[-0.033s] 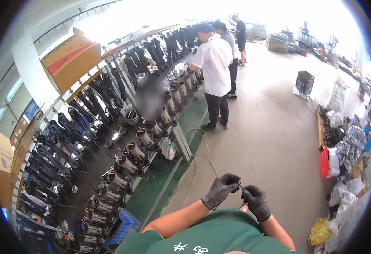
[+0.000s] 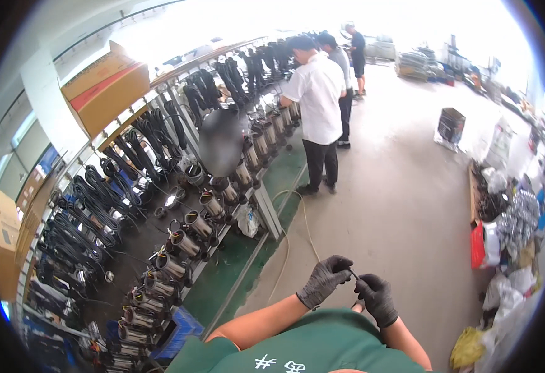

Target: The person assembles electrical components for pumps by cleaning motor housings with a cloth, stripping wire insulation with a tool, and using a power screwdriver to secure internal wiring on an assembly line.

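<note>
In front of my body, both hands meet in dark grey work gloves. My left hand (image 2: pixel 326 281) is closed, with thumb and fingertips pinching one end of a thin, dark, rod-like piece (image 2: pixel 354 273). At the other end my right hand (image 2: pixel 376 294) is closed as well, its fingertips pressed on the piece. It is too small for me to tell its exact kind. Left of my hands, a slanting bench carries a row of metal cylinders (image 2: pixel 185 243) with coloured wire ends, none of them touched by me.
Black cable bundles (image 2: pixel 92 186) hang from a rack along the bench. Cardboard boxes (image 2: pixel 107 93) sit above. Further ahead, people (image 2: pixel 322 99) stand at the bench. A pale hose (image 2: pixel 310 230) crosses the floor. Bags and scrap (image 2: pixel 515 217) line the right side.
The view has shifted very slightly, so the surroundings sit a little differently. Both hands keep their grip and pose on the thin dark piece.
</note>
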Demonstrator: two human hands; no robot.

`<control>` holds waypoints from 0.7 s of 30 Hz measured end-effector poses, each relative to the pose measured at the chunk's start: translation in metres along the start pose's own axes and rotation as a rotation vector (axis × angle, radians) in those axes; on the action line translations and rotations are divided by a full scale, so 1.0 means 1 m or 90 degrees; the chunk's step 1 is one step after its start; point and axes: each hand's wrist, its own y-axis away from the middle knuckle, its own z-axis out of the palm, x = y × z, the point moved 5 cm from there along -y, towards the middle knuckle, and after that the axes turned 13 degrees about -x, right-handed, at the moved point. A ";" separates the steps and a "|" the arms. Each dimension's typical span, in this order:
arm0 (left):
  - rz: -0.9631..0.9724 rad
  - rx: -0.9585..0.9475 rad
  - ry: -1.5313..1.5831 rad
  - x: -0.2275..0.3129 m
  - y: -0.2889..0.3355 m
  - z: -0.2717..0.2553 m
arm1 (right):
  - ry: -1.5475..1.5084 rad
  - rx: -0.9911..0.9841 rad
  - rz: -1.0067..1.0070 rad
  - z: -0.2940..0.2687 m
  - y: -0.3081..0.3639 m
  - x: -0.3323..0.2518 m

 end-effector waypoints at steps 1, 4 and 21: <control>0.001 0.029 -0.034 0.002 -0.024 0.000 | 0.001 0.006 -0.005 -0.019 -0.019 0.002; 0.009 0.055 -0.052 0.000 -0.115 0.003 | -0.027 -0.005 -0.020 -0.083 -0.078 0.012; 0.023 0.209 -0.086 0.003 -0.449 -0.011 | 0.099 -0.075 -0.086 -0.326 -0.334 -0.013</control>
